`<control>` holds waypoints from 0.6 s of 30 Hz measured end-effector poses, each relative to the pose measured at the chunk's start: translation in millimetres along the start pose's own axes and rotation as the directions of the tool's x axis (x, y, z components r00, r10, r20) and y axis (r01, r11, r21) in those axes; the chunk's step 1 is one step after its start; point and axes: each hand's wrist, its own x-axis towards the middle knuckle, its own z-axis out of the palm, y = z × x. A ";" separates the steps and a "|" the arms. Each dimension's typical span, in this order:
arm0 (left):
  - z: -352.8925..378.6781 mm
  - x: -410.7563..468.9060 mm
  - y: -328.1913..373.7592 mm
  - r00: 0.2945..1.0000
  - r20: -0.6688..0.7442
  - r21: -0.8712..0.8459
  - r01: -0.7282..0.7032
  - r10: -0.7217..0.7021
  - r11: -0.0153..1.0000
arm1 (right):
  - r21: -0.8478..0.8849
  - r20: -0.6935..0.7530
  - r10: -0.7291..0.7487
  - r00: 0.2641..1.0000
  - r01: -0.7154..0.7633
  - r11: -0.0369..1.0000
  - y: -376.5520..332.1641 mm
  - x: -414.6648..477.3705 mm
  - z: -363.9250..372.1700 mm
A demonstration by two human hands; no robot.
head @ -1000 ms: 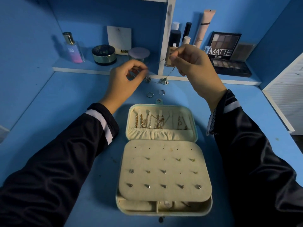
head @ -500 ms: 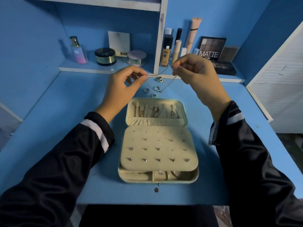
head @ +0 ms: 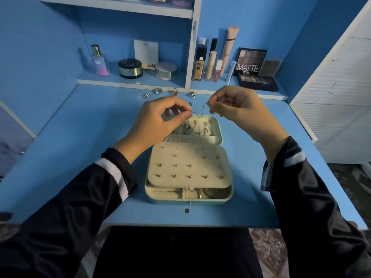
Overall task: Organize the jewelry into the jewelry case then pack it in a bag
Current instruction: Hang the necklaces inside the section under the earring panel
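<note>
1. Your left hand [head: 160, 119] and right hand [head: 239, 109] each pinch an end of the necklace [head: 198, 115], strung left to right.
2. It sags over the far lid of the jewelry case [head: 208, 201], equally near both hands.

The pale case [head: 188, 200] lies open on the desk [head: 80, 157], its lid [head: 218, 129] folded back with necklaces inside and a panel [head: 188, 155] of studs over the base tray. A thin chain [head: 201, 115] sags above the lid, pinched between left hand [head: 158, 121] and right hand [head: 239, 111], its pendant seemingly hanging into the lid. Rings [head: 158, 90] sit in a row behind the case.
</note>
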 end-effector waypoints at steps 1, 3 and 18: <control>0.5 -1.7 0.3 1.000 0.016 -0.003 0.007 -0.007 1.000 | -0.003 0.014 0.012 1.000 -0.012 1.000 0.6 -1.7 -0.1; 1.5 -3.8 -0.9 0.998 0.055 0.005 0.026 -0.026 1.000 | -0.020 0.039 0.046 0.998 -0.045 0.999 3.4 -3.2 0.8; 14.3 14.2 -26.6 0.959 0.160 0.237 0.192 -0.233 0.952 | -0.281 -0.184 0.234 0.955 -0.279 0.918 42.9 18.1 22.3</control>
